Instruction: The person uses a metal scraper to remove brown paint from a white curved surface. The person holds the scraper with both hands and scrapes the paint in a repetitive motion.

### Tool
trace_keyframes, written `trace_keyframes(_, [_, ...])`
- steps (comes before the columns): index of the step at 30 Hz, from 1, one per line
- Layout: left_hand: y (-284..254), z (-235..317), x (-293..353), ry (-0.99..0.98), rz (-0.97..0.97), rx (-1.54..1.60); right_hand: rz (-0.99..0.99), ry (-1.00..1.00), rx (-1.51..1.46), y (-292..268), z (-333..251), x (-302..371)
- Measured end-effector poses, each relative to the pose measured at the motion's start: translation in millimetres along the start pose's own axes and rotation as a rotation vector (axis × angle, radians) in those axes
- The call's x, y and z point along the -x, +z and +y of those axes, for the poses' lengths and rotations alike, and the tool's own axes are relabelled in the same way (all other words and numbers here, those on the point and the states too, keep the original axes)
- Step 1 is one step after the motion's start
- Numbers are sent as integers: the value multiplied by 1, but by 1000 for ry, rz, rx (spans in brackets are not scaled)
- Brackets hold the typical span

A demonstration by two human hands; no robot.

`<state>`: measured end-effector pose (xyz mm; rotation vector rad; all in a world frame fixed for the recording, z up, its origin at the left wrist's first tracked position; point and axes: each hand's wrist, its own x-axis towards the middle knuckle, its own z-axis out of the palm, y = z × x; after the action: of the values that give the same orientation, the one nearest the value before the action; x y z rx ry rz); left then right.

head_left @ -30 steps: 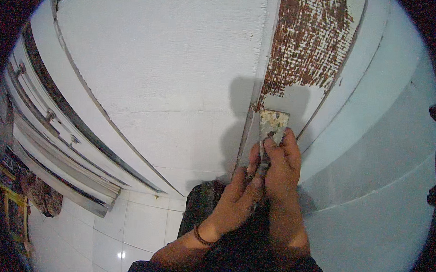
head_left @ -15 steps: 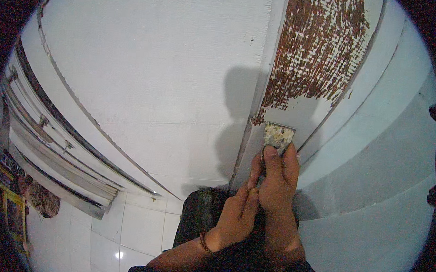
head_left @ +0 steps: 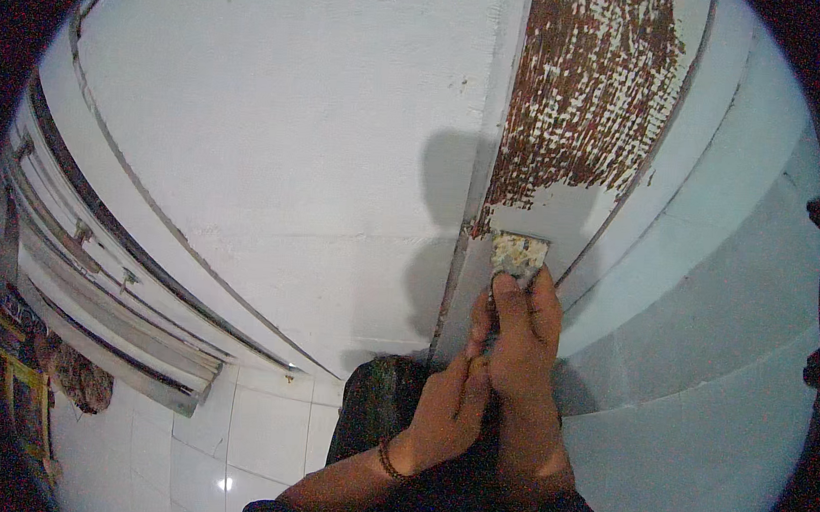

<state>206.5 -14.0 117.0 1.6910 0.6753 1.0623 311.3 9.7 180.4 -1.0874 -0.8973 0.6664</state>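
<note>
Scraper (head_left: 518, 257) blade now sits higher than a second ago, its edge pushed up to the lower rim of the bare patch (head_left: 586, 90), so the next bite takes white paint just under it. Your right hand (head_left: 521, 343) is clenched around the handle, forefinger laid along it; your left hand (head_left: 449, 409) wraps on from below. The blade is flat, squarish, crusted with pale flecks. The patch is rusty brown, speckled in rough rows. The surrounding panel (head_left: 278, 140) is chalky, matte white, with a raised rib (head_left: 487, 159) alongside.
</note>
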Motion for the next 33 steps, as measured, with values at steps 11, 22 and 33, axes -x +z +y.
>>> trace_keyframes(11, [2,0,-4,34,35,1,10,19,-20,3,-8,-2])
trace_keyframes(22, [-2,-4,-6,22,3,33,-48,53,-96,8,-16,-2])
trace_keyframes(33, [-1,2,-10,-2,-15,9,-9,58,-16,4,-15,-8])
